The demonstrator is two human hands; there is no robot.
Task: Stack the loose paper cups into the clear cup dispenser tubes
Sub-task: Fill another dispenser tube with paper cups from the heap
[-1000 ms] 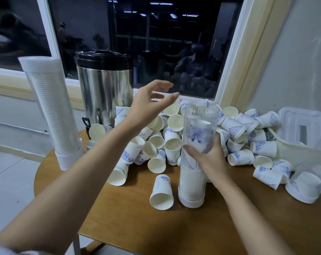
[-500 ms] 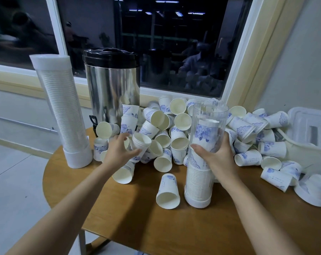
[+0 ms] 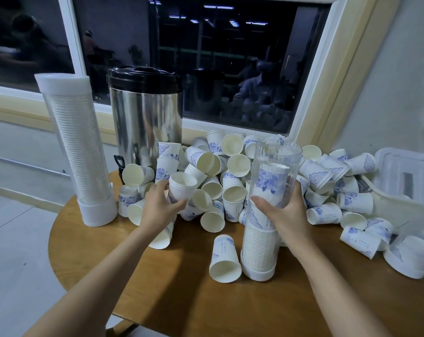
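While upright, dispenser tube [image 3: 272, 182] mouth-up.

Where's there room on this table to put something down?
Bare wood lies at the near edge of the table, between the forearms, in front of the fallen cup. A smaller patch sits between the full tube and the left hand. From urn to white bin, cups crowd it.

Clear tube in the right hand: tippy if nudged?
Probably tippy: the clear tube is tall on a narrow white base, and the right hand grips it mid-height. Likely light, since only paper cups fill it. Smooth wall may slip.
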